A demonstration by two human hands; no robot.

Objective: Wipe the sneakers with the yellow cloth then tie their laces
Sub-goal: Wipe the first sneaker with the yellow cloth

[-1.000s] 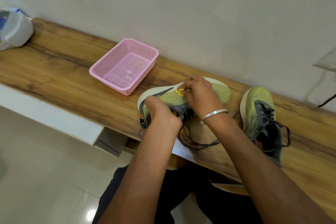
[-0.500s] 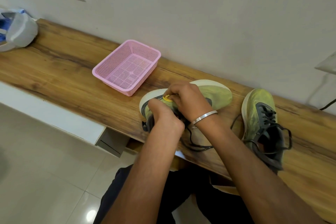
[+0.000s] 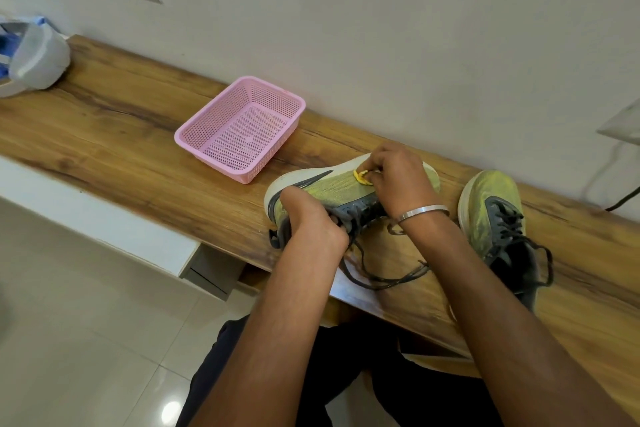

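While knit sneaker (image 3: 332, 189) tilts, fingers (image 3: 375, 173) pinch crumpled cloth (image 3: 361, 177).

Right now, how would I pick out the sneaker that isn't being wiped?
Follow the wooden bench along the wall, past the pink basket, to the two green sneakers. The idle sneaker stands upright at the far right, toe to the wall, laces loose. The other sneaker lies on its side under both hands.

Soft even daylight, wide-angle edge warp
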